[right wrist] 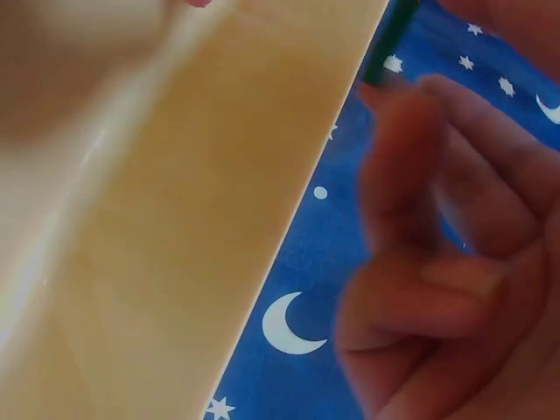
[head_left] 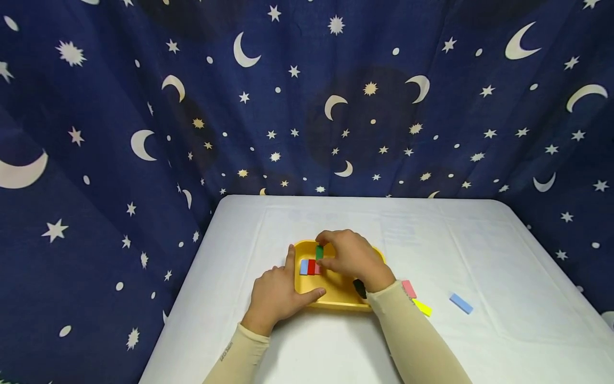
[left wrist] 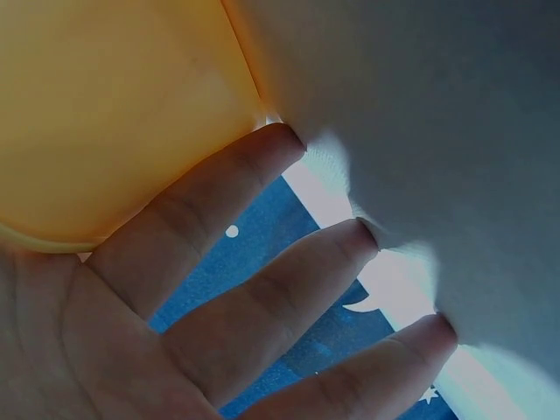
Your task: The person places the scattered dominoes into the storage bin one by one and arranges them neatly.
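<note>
A yellow tray (head_left: 336,305) stands on the table. Its left side has my left hand (head_left: 275,296) against it, fingers spread and straight, with the thumb reaching over the front rim. My right hand (head_left: 352,258) reaches in over the tray and pinches a green block (head_left: 319,252) between thumb and fingers. Just below the green block, a light blue block (head_left: 304,267), a red block (head_left: 311,267) and a pink block (head_left: 317,269) lie side by side in the tray. In the right wrist view the green block (right wrist: 390,44) shows at the fingertips.
Right of the tray on the white table (head_left: 479,256) lie a pink block (head_left: 409,289), a yellow block (head_left: 422,307) and a light blue block (head_left: 461,303). A dark object (head_left: 360,288) shows beside the right wrist, partly hidden. A starry blue curtain (head_left: 307,106) hangs behind.
</note>
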A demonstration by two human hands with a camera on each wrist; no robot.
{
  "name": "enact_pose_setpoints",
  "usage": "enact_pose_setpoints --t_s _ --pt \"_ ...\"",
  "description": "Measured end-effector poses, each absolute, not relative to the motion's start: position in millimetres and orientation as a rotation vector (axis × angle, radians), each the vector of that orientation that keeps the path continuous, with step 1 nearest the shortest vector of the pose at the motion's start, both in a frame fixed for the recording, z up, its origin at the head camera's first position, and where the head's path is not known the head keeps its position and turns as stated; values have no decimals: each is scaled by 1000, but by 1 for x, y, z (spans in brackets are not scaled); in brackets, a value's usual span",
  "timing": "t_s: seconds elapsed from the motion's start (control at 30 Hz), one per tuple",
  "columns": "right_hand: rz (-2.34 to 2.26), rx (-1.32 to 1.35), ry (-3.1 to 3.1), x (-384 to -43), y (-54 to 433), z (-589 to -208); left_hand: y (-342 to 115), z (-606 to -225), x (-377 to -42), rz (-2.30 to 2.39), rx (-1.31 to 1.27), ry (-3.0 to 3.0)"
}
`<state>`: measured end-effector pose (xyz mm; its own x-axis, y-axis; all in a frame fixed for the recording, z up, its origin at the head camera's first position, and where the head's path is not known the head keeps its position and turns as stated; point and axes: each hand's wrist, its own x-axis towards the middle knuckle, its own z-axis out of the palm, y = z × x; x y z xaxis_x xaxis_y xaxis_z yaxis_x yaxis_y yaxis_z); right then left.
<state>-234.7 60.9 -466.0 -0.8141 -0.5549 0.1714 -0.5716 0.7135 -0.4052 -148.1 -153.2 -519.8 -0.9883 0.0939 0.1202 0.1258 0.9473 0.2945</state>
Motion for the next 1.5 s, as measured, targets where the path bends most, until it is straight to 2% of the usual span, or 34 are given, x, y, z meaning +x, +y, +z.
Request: enact_pose_setpoints --t_s 0.53,1.5 --pt "240 876 -3114 -231 46 -474 -155 -518 -148 -455 -183 -2969" --pt "200 911 -3148 -236 43 -482 -155 -520 -150 -468 -183 -2993"
